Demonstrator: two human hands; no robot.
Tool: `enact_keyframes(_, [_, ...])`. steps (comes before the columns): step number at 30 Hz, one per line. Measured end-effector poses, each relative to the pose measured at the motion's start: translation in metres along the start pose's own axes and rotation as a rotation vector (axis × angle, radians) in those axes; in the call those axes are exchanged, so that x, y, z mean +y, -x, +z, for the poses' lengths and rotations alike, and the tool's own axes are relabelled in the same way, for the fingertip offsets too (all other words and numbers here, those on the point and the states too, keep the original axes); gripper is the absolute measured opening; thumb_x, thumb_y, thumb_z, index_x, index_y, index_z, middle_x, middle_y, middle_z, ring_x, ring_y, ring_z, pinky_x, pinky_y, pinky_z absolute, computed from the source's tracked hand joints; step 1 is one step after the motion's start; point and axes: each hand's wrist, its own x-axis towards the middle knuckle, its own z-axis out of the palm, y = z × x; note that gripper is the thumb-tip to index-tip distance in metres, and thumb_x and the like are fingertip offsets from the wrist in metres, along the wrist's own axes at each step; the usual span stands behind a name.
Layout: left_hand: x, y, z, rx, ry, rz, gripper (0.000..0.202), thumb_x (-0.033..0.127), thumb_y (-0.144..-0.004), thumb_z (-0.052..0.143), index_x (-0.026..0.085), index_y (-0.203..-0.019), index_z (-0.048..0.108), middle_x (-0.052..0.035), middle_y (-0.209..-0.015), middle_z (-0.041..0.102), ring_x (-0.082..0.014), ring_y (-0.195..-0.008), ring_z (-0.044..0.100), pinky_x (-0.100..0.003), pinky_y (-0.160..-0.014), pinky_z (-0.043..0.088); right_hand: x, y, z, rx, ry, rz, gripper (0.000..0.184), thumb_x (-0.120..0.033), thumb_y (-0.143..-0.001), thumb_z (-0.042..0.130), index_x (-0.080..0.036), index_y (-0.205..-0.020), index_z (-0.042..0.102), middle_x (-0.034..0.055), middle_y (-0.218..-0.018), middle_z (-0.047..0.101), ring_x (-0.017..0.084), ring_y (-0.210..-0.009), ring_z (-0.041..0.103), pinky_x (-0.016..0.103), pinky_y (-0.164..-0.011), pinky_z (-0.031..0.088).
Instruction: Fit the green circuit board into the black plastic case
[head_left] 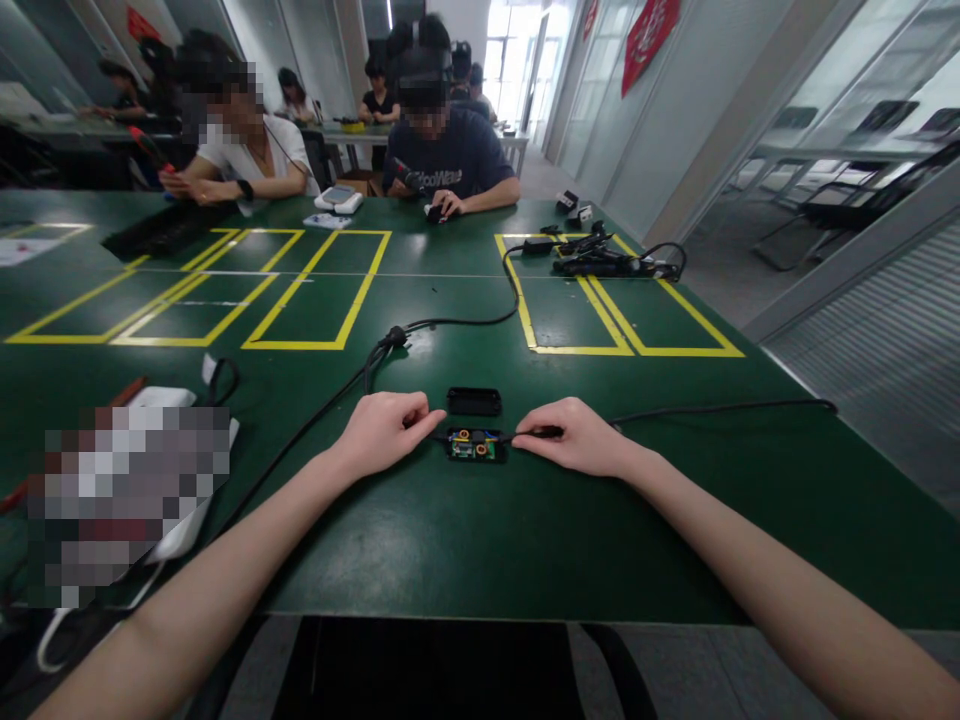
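An opened black adapter case [448, 449] lies on the green table, its circuit board [465, 449] exposed with two copper-coloured ring coils and coloured wires. To its left, my left hand [384, 432] is closed in a pinch on the black cable at that end; the fingers hide most of the grip. At the right end, my right hand [574, 436] pinches the other black cable [675, 409], which trails off to the right. Just beyond the board lies the black case cover [474, 401], hollow side up and apart from both hands.
A black cord with a plug [396, 338] runs across the table on the left. Farther right sits a pile of black adapters and cables [600, 262]. A blurred-out item [127, 500] is at the left. Two people work across the table [450, 560], which has yellow tape rectangles.
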Motion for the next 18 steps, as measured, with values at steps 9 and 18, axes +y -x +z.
enact_keyframes(9, [0.002, 0.001, 0.002, -0.142, 0.040, 0.047, 0.045, 0.044, -0.103, 0.047, 0.020, -0.065, 0.053, 0.0021, -0.057, 0.055, -0.0132, -0.053, 0.050, -0.025, -0.057, 0.028, -0.008, 0.001, -0.002, -0.028, -0.046, -0.021, 0.023, -0.033, -0.096, 0.063, -0.017, -0.107, 0.074, -0.0053, -0.059, 0.055, 0.009, -0.050, 0.048, 0.023, -0.056, 0.038])
enact_keyframes(18, [0.005, 0.003, 0.004, -0.151, 0.070, 0.063, 0.044, 0.043, -0.103, 0.047, 0.020, -0.066, 0.052, 0.0026, -0.058, 0.054, -0.0129, -0.053, 0.050, -0.025, -0.058, 0.029, -0.014, 0.001, 0.002, 0.010, 0.081, -0.169, 0.024, -0.041, -0.098, 0.068, -0.017, -0.097, 0.072, 0.0052, -0.085, 0.073, 0.016, -0.071, 0.067, 0.025, -0.064, 0.047])
